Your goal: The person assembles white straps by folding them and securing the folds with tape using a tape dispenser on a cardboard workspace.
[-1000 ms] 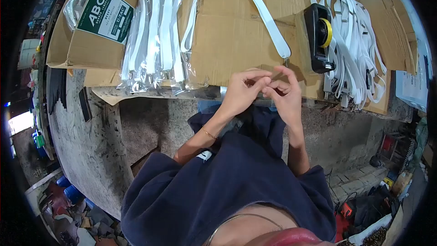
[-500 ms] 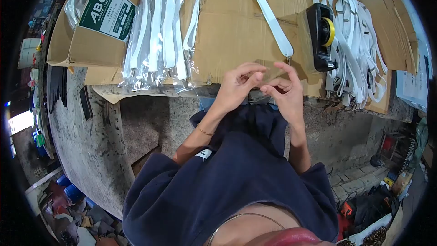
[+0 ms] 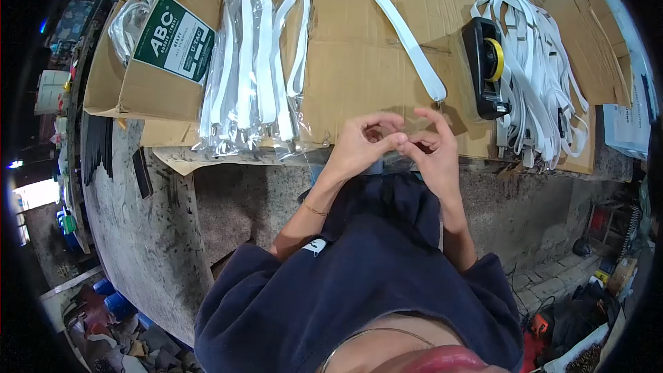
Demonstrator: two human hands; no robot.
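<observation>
Near the table's front edge, my left hand has thumb and forefinger pressed together. My right hand meets it at the thumb tips, its fingers curled and the forefinger raised. Whatever the fingertips pinch is too small to make out. Just beyond my right hand lies the end of a white strap with a small metal piece at its tip, flat on the cardboard. To the left are white straps in clear plastic bags. A black tape dispenser with a yellow core stands on the right.
An open carton with a green ABC label stands at the left, holding clear plastic. A heap of white straps with clips lies at the right beside a cardboard flap. A clear plastic box is at the far right.
My hands have come closer together, so that the thumb tips now meet. The whole view has shifted slightly, with the table things appearing lower.
</observation>
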